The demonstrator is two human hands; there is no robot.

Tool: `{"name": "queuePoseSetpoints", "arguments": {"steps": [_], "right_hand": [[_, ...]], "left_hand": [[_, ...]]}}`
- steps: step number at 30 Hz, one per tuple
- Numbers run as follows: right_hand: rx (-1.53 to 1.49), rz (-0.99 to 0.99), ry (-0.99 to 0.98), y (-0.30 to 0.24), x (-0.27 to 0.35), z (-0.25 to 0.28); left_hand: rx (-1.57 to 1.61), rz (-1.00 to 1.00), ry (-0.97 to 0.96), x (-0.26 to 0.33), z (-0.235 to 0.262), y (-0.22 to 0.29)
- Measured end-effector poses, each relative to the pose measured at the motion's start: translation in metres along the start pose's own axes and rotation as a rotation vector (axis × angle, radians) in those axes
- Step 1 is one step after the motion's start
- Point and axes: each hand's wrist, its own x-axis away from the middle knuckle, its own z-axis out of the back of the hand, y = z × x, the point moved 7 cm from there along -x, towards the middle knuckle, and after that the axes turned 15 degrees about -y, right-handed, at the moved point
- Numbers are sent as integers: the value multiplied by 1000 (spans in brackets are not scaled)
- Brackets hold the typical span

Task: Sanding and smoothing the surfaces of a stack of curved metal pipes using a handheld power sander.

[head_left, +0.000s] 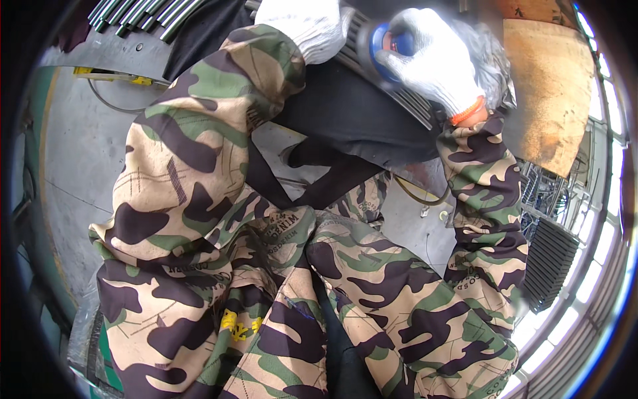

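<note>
The right hand (435,56), in a white knit glove with an orange cuff, is closed around a blue round-bodied tool (384,41), fingers wrapped over its top; the grip looks firm, apparently to steady the tool against the work beneath it. The tool sits at the far centre of the view, just above a ribbed dark metal piece (399,93) that runs diagonally from far left to near right.

The left hand (306,26), also in a white glove, rests at the far edge, just left of the tool; its fingers run out of view, so whether it grips or merely braces cannot be told. Its position beside the tool suggests support of the workpiece.

Both camouflage sleeves (193,166) extend from the near edge. Below the ribbed piece lies dark cloth (345,120). To the far left, a bundle of grey rods (139,13) lies on the grey floor (80,153). To the right stands a rusty brown panel (548,86), with a black ribbed block (555,259) nearer.
</note>
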Motion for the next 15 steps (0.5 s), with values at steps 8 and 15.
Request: {"name": "queuePoseSetpoints", "arguments": {"steps": [8,15], "right_hand": [[-21,0,3,-15,2,4],[38,59,113,-18,-1,16]], "left_hand": [[-70,22,-64,-18,-3,-5],[-70,-2,55,-2,4,0]]}}
